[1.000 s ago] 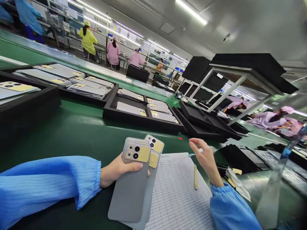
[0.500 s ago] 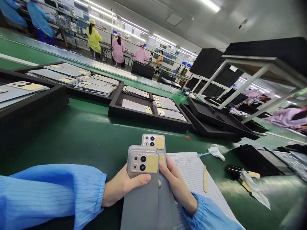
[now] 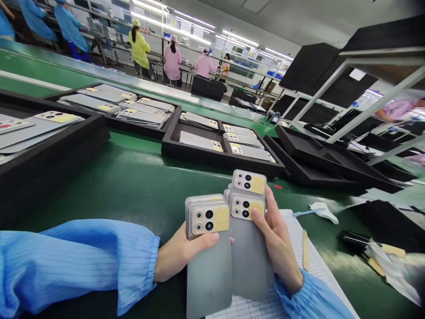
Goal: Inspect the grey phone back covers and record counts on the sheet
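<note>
My left hand (image 3: 181, 252) is closed round a stack of grey phone back covers (image 3: 209, 266), its thumb lying across the top one below the camera cutouts. A second stack of phone back covers (image 3: 247, 257) is in my right hand (image 3: 277, 235), whose thumb presses on a yellow patch beside the lenses. The covers in this stack are staggered, one standing higher at the back. Both stacks are upright, side by side, with the left one slightly lower and nearer. Most of the fingers are hidden behind the covers. Under them lies a lined paper sheet (image 3: 292, 219).
Black trays (image 3: 219, 160) with more back covers line the green bench (image 3: 133, 177). Further black trays (image 3: 328, 164) are piled at right beneath a metal-framed rack (image 3: 368, 104). A wooden stick (image 3: 305, 250), a blue pen (image 3: 310, 212) and scraps lie right. Several people sit at benches behind.
The two stacks have moved apart, so more of the right one shows. My right hand has shifted right and slightly up, its thumb now on the yellow patch. The view has turned.
</note>
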Action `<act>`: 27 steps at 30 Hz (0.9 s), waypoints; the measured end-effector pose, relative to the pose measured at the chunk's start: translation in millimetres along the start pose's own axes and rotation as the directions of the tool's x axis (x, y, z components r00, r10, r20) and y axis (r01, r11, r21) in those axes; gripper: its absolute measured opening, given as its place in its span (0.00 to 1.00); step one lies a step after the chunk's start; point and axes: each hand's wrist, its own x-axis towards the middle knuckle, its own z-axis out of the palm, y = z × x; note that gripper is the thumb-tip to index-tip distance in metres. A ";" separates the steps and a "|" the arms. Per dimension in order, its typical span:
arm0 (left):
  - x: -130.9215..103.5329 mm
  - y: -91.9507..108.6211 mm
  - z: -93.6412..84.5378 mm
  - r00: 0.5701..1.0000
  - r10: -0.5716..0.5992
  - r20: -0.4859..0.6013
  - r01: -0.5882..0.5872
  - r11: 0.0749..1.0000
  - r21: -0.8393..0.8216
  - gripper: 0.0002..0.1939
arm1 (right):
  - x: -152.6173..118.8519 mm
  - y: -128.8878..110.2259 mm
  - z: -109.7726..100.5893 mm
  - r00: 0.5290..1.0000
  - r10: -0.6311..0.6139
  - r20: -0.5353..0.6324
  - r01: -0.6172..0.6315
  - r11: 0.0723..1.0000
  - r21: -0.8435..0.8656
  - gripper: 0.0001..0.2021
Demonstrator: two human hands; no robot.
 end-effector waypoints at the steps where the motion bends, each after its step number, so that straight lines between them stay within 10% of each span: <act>1: 0.2 -0.4 -0.7 1.000 0.004 0.006 -0.003 1.000 -0.022 0.18 | -0.2 -1.0 -1.2 1.000 0.005 -0.003 -0.005 1.000 -0.017 0.33; 10: 1.7 -0.7 -1.9 0.989 -0.005 0.146 0.012 0.999 -0.050 0.19 | -10.5 10.8 -4.4 0.977 -0.177 0.120 0.208 0.914 -0.348 0.09; 27: 15.0 3.1 -6.4 0.958 0.071 0.277 -0.080 0.997 0.022 0.20 | -21.6 8.3 14.4 0.949 -0.142 0.283 0.229 0.925 -0.303 0.20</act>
